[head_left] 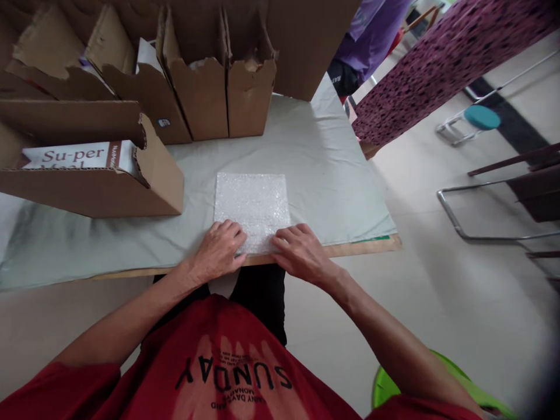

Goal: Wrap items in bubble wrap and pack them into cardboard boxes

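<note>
A flat rectangle of bubble wrap (251,198) lies on the cloth-covered table, its near side reaching the table's front edge. My left hand (222,248) has its fingers curled over the near left corner, with the thumb toward the middle. At the near right corner, my right hand (300,251) grips the wrap in the same way, fingers bent and thumb underneath. Both fingertip areas press on the plastic, and the corners under them are hidden.
A cardboard box (153,166) holding a white "Su-per Meal" carton (79,154) stands on the left. Several open cardboard holders (196,96) line the back. The pale green tablecloth (324,175) covers the table. On the floor are a teal-topped stool (481,116) and a green tub (385,388).
</note>
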`<control>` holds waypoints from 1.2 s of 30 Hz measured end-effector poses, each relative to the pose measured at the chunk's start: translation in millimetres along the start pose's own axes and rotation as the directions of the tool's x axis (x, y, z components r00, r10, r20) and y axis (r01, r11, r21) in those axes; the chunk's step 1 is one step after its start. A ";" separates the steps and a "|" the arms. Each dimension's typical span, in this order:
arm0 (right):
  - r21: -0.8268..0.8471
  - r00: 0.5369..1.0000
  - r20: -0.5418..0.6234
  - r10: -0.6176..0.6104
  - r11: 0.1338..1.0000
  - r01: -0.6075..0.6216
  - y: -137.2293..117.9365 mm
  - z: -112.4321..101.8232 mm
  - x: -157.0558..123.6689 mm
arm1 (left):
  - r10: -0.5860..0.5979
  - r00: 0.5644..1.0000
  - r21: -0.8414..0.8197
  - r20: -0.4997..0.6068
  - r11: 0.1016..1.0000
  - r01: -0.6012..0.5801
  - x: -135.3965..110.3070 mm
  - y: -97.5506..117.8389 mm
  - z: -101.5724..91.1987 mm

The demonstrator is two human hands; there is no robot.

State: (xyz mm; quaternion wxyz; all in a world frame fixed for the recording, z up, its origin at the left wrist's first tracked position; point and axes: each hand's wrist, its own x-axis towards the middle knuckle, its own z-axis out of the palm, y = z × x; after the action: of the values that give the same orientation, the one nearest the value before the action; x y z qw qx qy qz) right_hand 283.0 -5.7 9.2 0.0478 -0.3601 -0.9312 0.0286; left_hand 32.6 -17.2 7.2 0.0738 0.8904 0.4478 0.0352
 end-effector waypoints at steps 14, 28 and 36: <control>0.251 0.971 0.240 0.018 0.965 -0.080 26.4 -10.8 37.0 | -0.086 0.996 0.051 0.008 0.995 0.086 13.2 10.6 -9.0; 0.450 0.998 0.025 0.065 0.890 -0.070 36.0 1.8 17.5 | -0.108 0.983 -0.148 0.149 0.980 0.130 26.0 -10.1 -15.1; 0.689 0.968 0.032 0.250 0.696 -0.203 20.6 6.5 -1.5 | -0.256 0.966 -0.618 0.049 0.752 0.230 -6.5 -31.7 -16.1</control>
State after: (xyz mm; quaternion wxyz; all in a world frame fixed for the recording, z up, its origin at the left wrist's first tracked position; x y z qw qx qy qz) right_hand 297.1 8.3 0.8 0.2039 -0.4293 -0.8005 0.3652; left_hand 1.4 -2.1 18.0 0.3567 0.7501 0.5244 0.1874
